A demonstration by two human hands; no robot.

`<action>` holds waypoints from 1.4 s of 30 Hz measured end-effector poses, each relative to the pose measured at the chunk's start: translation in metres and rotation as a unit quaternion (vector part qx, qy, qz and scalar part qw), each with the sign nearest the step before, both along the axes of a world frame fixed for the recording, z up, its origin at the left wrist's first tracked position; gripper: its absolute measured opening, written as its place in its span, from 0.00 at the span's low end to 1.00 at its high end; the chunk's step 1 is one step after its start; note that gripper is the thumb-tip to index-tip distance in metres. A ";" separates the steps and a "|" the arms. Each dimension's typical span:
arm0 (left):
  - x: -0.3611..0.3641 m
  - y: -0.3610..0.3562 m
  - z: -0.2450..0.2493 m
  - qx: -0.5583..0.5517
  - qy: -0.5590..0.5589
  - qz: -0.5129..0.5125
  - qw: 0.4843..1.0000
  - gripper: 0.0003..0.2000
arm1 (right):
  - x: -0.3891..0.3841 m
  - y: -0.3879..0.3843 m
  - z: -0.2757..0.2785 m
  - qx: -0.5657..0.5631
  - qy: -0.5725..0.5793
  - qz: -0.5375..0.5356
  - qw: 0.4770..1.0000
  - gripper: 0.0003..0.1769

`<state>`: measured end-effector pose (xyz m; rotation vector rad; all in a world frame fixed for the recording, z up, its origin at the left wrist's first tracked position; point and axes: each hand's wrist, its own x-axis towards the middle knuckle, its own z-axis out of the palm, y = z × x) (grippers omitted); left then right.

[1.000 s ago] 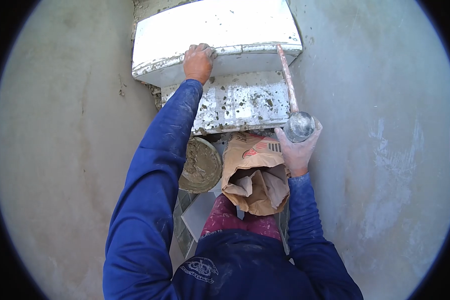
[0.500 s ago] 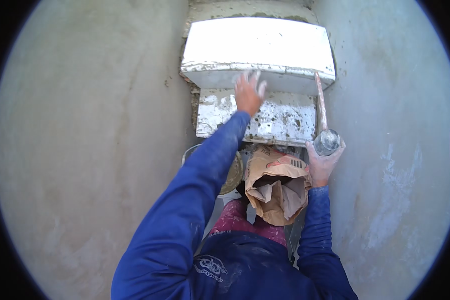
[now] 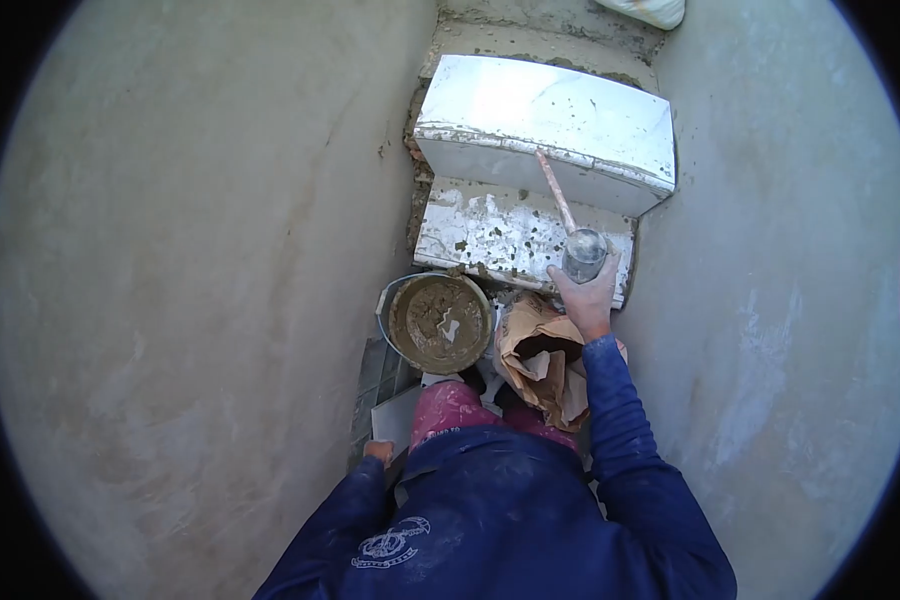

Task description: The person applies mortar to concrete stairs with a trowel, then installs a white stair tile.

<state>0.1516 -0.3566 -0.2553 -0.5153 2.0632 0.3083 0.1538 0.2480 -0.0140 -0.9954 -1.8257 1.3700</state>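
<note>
Right hand (image 3: 585,300) is up and forward, arm stretched out from the blue sleeve. Fingers are wrapped tight round the head end of a mallet (image 3: 582,255), grip fully closed. The mallet handle points away from the person, with its tip against the front edge of the upper white slab (image 3: 570,115). The head sits over the lower slab (image 3: 480,225) (the one spattered with mortar).

Left hand (image 3: 377,452) is down low at the left side, arm bent back, just beside a loose grey tile (image 3: 400,418).

Hard to read:
- Only a small patch of the left hand shows past the sleeve. Can't tell if its fingers are open or curled, or if it touches the tile.
- The mallet head is glary, material unclear.

Around:
- A bucket (image 3: 383,312) of wet mortar stands at the foot of the lower slab, left of the right wrist.
- An open brown paper sack (image 3: 542,365) sits under the right forearm, close against the bucket.
- A pink trouser knee (image 3: 450,408) shows below both.
- Plastered walls (image 3: 170,300) close in on either side.
- A white bag (image 3: 648,10) is cut off at the top edge.
</note>
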 end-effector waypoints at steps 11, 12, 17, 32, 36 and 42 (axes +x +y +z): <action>-0.077 0.179 0.158 0.284 0.317 -0.199 0.883 0.23 | -0.008 -0.044 0.045 0.001 -0.023 0.106 0.994 0.51; -0.094 0.209 0.187 0.333 0.421 -0.259 0.803 0.26 | -0.007 -0.061 0.085 0.013 -0.018 0.181 0.983 0.45; -0.117 0.283 0.286 0.300 0.571 -0.439 0.625 0.28 | -0.006 -0.081 0.097 -0.226 0.019 0.348 0.909 0.37; -0.205 0.308 0.082 0.329 0.184 -0.128 0.917 0.19 | 0.128 -0.094 0.018 -0.150 -0.225 0.028 0.962 0.25; -0.249 0.355 0.078 0.300 0.127 -0.111 0.939 0.18 | 0.153 -0.118 0.012 -0.149 -0.281 -0.042 0.947 0.26; -0.289 0.395 -0.012 0.180 0.296 -0.305 0.887 0.22 | 0.170 -0.135 -0.043 -0.126 -0.408 -0.033 0.904 0.28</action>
